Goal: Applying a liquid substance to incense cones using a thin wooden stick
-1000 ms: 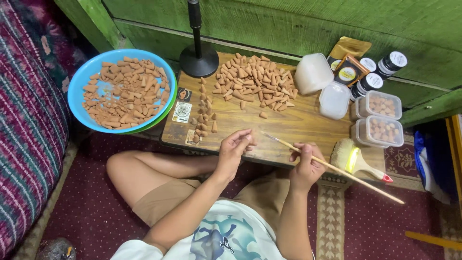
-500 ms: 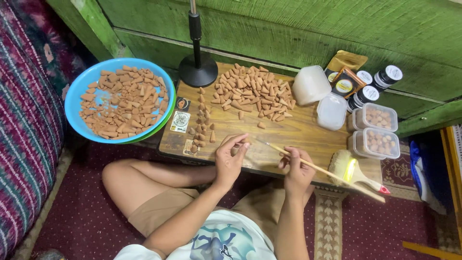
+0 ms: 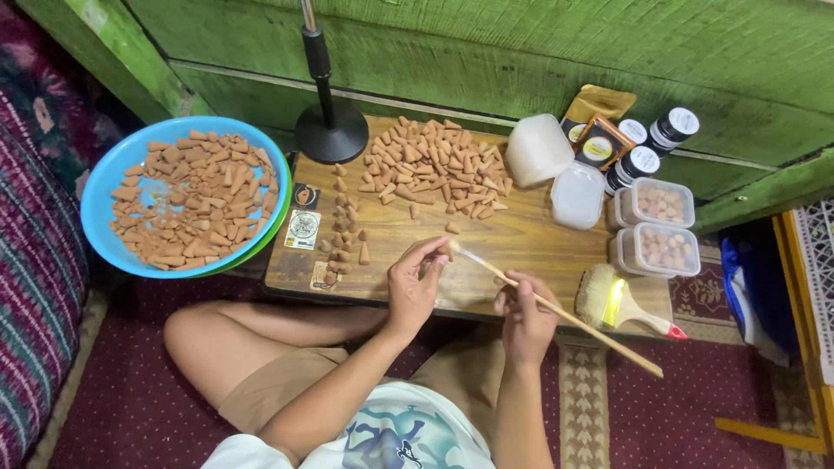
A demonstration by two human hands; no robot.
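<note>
While I sit cross-legged at the low wooden table [image 3: 521, 239], the far left of the frame shows a striped woven cloth [image 3: 35, 295], and just right of it, at the upper left, a blue bowl [image 3: 100, 187] heaped with small brown clay cones. Next comes a black round stand base [image 3: 331, 133] at the table's back edge, with a few printed cards [image 3: 304, 224] below it and a short column of upright cones [image 3: 346, 227] beside them. A broad loose pile of cones [image 3: 434, 165] lies top centre.

Low in the middle, my left hand [image 3: 413, 287] is curled, its fingertips pinched on one small cone [image 3: 452, 247] held just above the table's near edge. The bristle tip of a thin wooden paintbrush [image 3: 565, 313] meets that cone; my right hand [image 3: 524, 313], closed around the brush's shaft, sits just right of the left hand, with the handle slanting away toward the lower right.

Further right lie a wide flat brush [image 3: 621, 300] with a red-tipped handle, two lidded clear tubs [image 3: 656, 226] of round brown pieces, empty translucent containers [image 3: 556, 169], small dark jars [image 3: 651, 143] and pouches against the green wooden wall [image 3: 521, 43].
</note>
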